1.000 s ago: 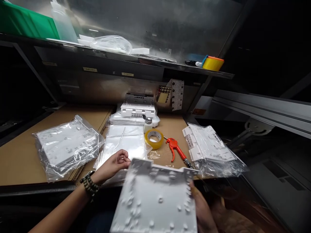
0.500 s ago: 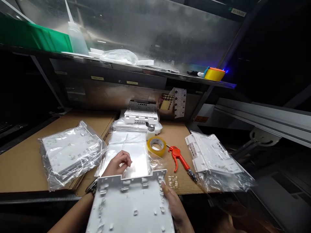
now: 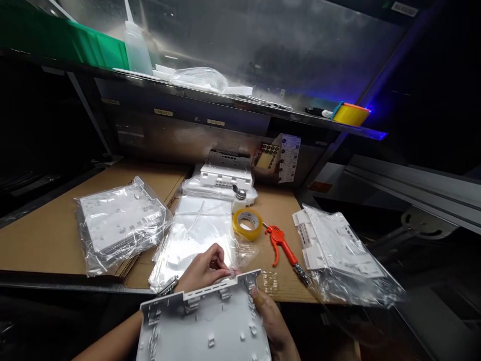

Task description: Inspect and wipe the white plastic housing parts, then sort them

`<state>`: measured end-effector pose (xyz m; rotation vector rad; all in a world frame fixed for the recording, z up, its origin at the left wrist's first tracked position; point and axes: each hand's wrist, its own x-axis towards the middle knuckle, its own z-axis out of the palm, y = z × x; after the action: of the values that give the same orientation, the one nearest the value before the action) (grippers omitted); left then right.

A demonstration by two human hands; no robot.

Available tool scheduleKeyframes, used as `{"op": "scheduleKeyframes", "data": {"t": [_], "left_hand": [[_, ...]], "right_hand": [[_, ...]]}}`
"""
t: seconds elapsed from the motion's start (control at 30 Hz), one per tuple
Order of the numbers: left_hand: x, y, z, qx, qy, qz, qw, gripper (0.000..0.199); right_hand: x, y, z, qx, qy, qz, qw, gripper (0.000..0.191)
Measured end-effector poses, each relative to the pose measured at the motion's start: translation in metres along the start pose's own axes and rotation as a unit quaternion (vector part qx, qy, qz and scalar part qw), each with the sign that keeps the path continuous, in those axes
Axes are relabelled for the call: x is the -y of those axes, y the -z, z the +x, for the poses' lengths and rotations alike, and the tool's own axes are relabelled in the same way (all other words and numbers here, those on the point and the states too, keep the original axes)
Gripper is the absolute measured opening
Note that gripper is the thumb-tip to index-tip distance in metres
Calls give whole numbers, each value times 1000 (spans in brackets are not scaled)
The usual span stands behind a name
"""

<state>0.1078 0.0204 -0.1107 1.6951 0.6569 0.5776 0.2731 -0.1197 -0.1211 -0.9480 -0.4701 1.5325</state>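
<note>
A white plastic housing panel fills the bottom centre, tilted, with its clips and posts facing me. My right hand grips its right side, thumb over the edge. Just beyond the panel's far edge is my left hand, thumb and fingers pinched together. Whatever lies between those fingertips is too small to make out. Beneath and beyond this hand is a stack of clear plastic bags. A roll of yellow tape and a small pump bottle stand just past it.
A red air blow gun lies right of the tape. Bagged white panels lie at left and right on cardboard. Another white housing stands at the back. Above runs a metal shelf with a squeeze bottle.
My left hand has moved right, toward the panel's far right corner, and its fingers have come together. The panel has tilted, its far edge now slanting. The view has shifted slightly.
</note>
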Motion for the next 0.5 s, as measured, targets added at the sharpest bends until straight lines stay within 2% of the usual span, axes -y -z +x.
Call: {"op": "scheduleKeyframes", "data": {"t": [0.17,0.33,0.43,0.5], "left_hand": [[-5,18,-1,-42,-25,18,999,16],[-19,29,5,-27,-27,128,991,29],[-24,35,12,-34,-6,161,986,42],[-27,37,17,-50,0,174,984,36]], "right_hand": [[2,6,-3,-2,-9,5,1000,64],[-2,10,-5,-14,-32,21,999,64],[-3,24,-8,-53,-26,32,998,61],[-1,38,-16,-104,-15,23,994,60]]}}
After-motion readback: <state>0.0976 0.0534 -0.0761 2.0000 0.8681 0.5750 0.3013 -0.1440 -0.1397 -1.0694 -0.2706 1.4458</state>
